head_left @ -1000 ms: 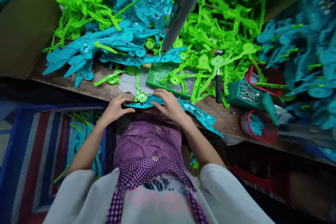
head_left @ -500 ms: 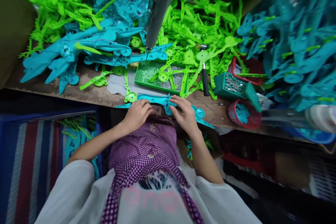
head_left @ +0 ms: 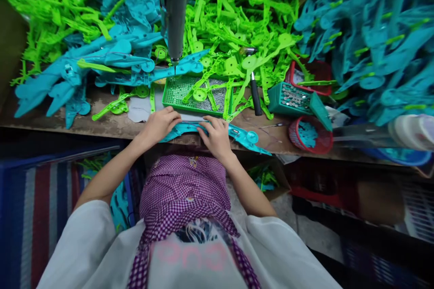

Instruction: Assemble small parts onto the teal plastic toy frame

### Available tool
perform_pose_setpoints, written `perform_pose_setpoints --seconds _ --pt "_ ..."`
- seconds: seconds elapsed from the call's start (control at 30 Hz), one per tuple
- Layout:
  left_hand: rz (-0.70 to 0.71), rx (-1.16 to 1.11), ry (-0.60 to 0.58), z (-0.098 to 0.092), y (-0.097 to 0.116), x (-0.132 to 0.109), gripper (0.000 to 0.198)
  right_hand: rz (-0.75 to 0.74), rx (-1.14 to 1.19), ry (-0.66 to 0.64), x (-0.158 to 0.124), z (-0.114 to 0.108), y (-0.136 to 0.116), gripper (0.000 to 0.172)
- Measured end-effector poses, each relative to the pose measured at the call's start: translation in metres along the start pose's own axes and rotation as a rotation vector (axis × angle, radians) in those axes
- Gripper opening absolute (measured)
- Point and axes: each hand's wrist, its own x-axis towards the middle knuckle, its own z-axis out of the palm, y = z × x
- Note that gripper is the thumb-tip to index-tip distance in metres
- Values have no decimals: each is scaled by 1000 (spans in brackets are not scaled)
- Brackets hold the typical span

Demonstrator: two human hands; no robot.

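Note:
A long teal plastic part (head_left: 242, 136) lies along the front edge of the wooden bench (head_left: 111, 124). My left hand (head_left: 159, 125) rests curled over its left end and presses it down. My right hand (head_left: 215, 136) has its fingers bent on the middle of the same part. A grey powered screwdriver (head_left: 175, 9) hangs over the bench just beyond my hands, tip down. Behind my hands sits a green tray (head_left: 176, 92) of small screws with green plastic pieces lying across it.
Heaps of green parts (head_left: 244, 22) and teal parts (head_left: 373, 40) cover the back and right of the bench. A black-handled hammer (head_left: 255, 92), a teal screw box (head_left: 293, 99) and two red baskets (head_left: 307, 134) stand to the right. A striped mat (head_left: 37, 207) lies lower left.
The view has swung right, so everything sits further left in frame. The green lever piece near my left hand is gone from sight; both hands have stayed on the teal part, the left one further up.

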Motion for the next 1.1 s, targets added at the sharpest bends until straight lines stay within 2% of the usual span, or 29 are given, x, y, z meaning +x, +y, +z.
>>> perform_pose_setpoints --seconds 0.13,0.3,0.53,0.67,0.77,0.93,1.03,1.1 --pt "-45 -52 -7 8 -6 -6 16 -25 35 -92 10 8 -5 22" --pt "-84 -76 -46 19 -9 -13 21 79 38 -151 18 8 -7 21" --pt "117 120 -183 20 -6 -7 34 145 3 -213 26 7 -12 22" --pt "161 131 -214 17 -4 -5 33 155 19 -233 29 7 -9 23" --pt "122 88 -199 1 -3 -15 33 160 41 -236 29 6 -7 25" --pt "-79 -23 -31 -53 -11 -45 34 117 76 -211 25 6 -1 25" --pt "-161 -65 -69 -74 -23 -63 29 75 82 -197 22 6 4 25" --pt "-207 -77 -96 -77 -30 -73 29 25 100 -212 20 5 8 25"
